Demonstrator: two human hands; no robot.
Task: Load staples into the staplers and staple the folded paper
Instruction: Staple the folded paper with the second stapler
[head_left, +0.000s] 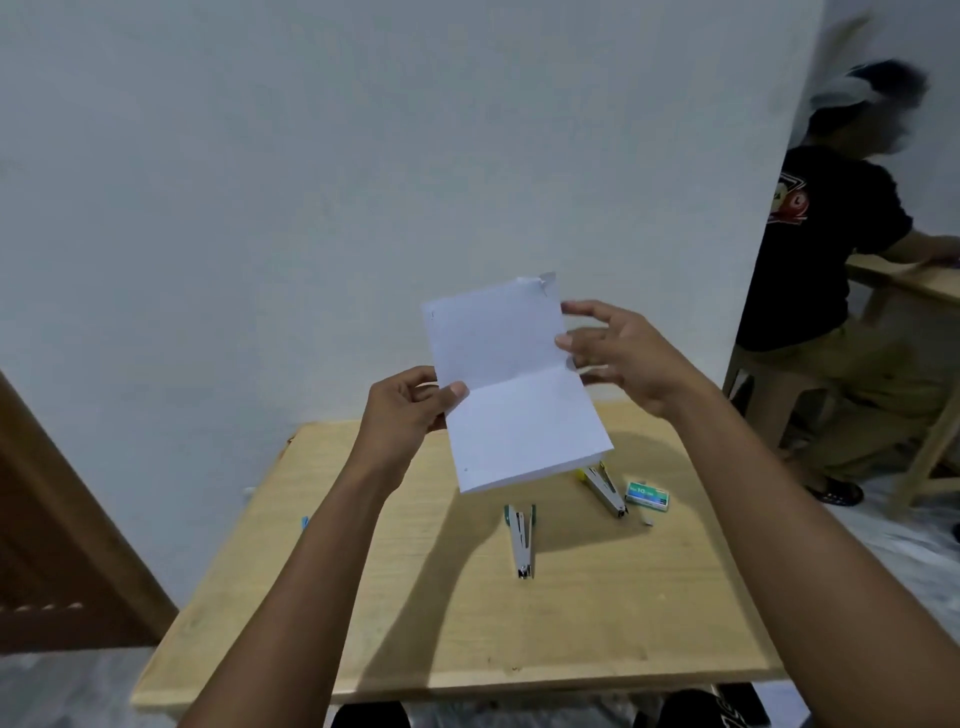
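Observation:
I hold a folded white paper (511, 387) up in the air above the wooden table (415, 597). My left hand (410, 410) pinches its left edge at the crease, thumb on the front. My right hand (618, 353) is at the paper's right edge with fingers spread and loosely bent, fingertips touching the edge. On the table lie two staplers swung open: a green one (521, 538) in the middle and a yellow one (602, 486), partly hidden under the paper. A small green staple box (647, 493) lies right of the yellow stapler.
A tiny grey piece (645, 519) lies near the staple box. A white wall stands behind the table. Another person (841, 270) sits at a second wooden table (914, 280) to the right. A brown door (57, 519) is at the left.

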